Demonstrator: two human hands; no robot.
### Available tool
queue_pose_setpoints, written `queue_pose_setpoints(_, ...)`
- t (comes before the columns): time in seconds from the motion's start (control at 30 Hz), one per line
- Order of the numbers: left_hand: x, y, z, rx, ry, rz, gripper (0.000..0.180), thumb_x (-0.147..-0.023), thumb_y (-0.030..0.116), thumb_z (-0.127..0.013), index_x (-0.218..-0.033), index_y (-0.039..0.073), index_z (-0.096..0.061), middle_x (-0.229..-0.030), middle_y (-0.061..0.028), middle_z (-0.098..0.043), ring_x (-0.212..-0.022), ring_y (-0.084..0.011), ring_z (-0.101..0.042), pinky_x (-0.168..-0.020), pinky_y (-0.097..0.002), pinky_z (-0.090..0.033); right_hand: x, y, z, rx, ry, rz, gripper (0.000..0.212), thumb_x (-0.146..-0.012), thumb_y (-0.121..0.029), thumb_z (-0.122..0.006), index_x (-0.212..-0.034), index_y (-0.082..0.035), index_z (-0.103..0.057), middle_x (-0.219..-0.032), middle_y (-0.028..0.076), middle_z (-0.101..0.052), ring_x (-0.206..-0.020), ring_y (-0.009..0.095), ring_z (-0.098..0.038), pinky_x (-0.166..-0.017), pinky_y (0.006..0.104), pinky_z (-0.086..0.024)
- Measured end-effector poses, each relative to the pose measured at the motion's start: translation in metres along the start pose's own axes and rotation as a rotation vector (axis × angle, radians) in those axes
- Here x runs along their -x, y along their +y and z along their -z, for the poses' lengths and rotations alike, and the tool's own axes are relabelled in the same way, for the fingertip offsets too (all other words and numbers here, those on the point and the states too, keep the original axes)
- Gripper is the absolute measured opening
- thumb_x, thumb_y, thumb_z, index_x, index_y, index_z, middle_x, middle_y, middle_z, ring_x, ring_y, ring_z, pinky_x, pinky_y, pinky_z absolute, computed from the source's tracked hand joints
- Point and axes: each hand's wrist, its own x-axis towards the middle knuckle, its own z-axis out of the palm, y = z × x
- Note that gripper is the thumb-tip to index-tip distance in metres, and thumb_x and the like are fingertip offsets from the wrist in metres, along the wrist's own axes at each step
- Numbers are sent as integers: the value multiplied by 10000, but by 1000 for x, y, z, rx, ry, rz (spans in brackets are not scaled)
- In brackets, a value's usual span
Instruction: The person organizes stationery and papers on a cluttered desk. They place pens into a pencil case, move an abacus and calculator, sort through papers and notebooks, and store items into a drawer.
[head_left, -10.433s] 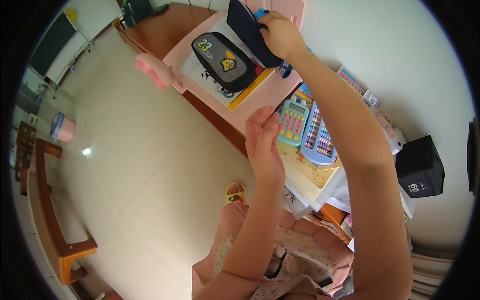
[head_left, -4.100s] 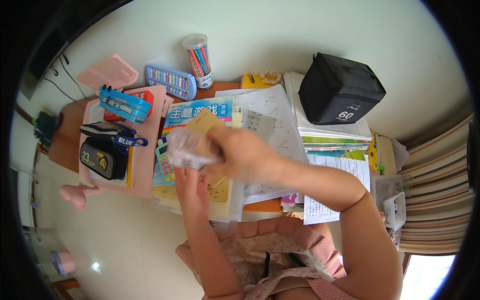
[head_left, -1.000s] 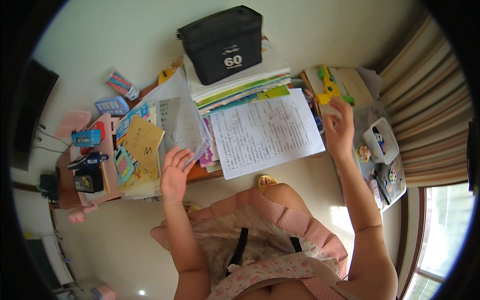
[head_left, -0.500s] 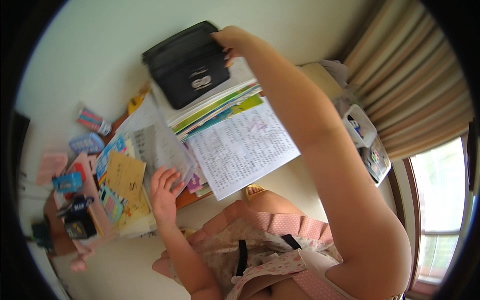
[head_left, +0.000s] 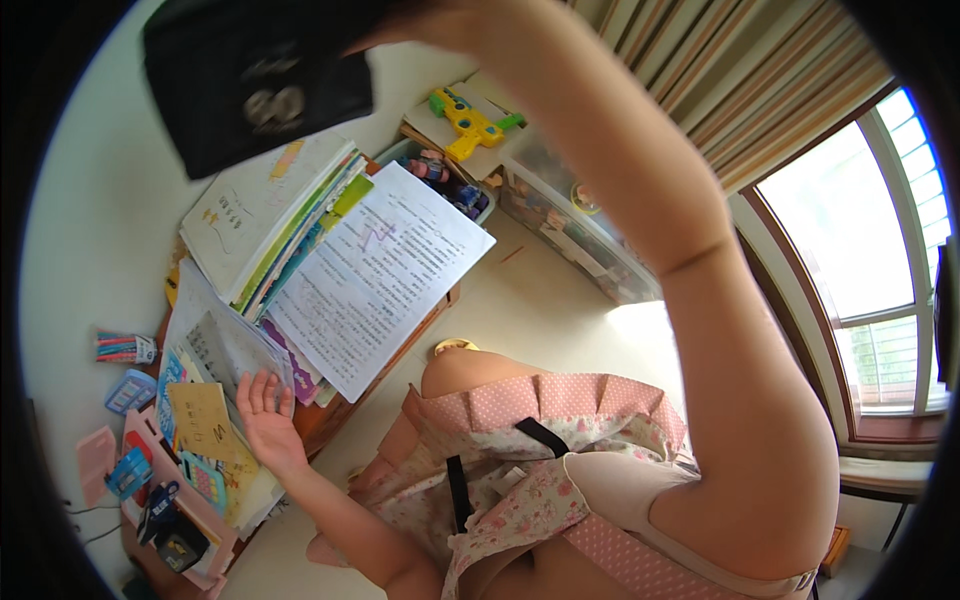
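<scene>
High at the top left, my right hand (head_left: 432,24) grips the edge of a black bag-like container (head_left: 225,95) with pale markings on its front. The container hangs above a stack of books and papers (head_left: 262,225) on the desk, apart from it. Part of it and my right fingers run into the dark rim of the picture. A printed sheet (head_left: 375,285) with reddish pen marks lies against the stack. My left hand (head_left: 268,425) rests palm up with fingers spread and nothing in it, beside loose papers (head_left: 222,325) at the desk's near edge.
Left on the desk are a cup of pens (head_left: 125,348), a brown envelope (head_left: 208,420), a calculator (head_left: 204,482) and a pink organizer (head_left: 150,450). A yellow-green toy gun (head_left: 465,125) and a clear plastic bin (head_left: 575,225) stand beyond, near the striped curtain (head_left: 750,90).
My right hand has lifted the black container off the book stack, up and to the left. The view has turned, showing the toy gun and bin. My left hand stays open by the papers.
</scene>
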Motion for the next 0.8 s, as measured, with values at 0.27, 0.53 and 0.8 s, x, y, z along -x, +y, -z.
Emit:
queue_pose_setpoints(0.27,5,0,-10,16,28,2,595,-923,413,-407,-1376,31,-354,-1317,-129,-472,-1176,-228,-452,-1011,-385,-334,155,-36,178,305,580,241,299,-961,-237,-500,-1131,8,-485,-1015,163,-614,-872,268,-656,-749,463,-586)
queue_pose_setpoints(0.53,12,1,-6,18,73,38,577,-946,383,-380,-1392,19,-337,-1322,-132,-471,-1177,-230,-452,-1016,-385,-326,230,71,310,164,992,-47,261,-958,-249,-492,-1106,-39,-538,-964,115,-579,-798,262,-579,-821,597,-481)
queue_pose_setpoints(0.8,18,1,1,11,22,25,608,-935,399,-395,-1399,13,-316,-1327,-134,-461,-1192,-239,-445,-1017,-389,-330,134,114,355,-185,920,59,356,-976,-244,-450,-1243,-9,-452,-1163,183,-537,-1050,365,-555,-894,637,-421)
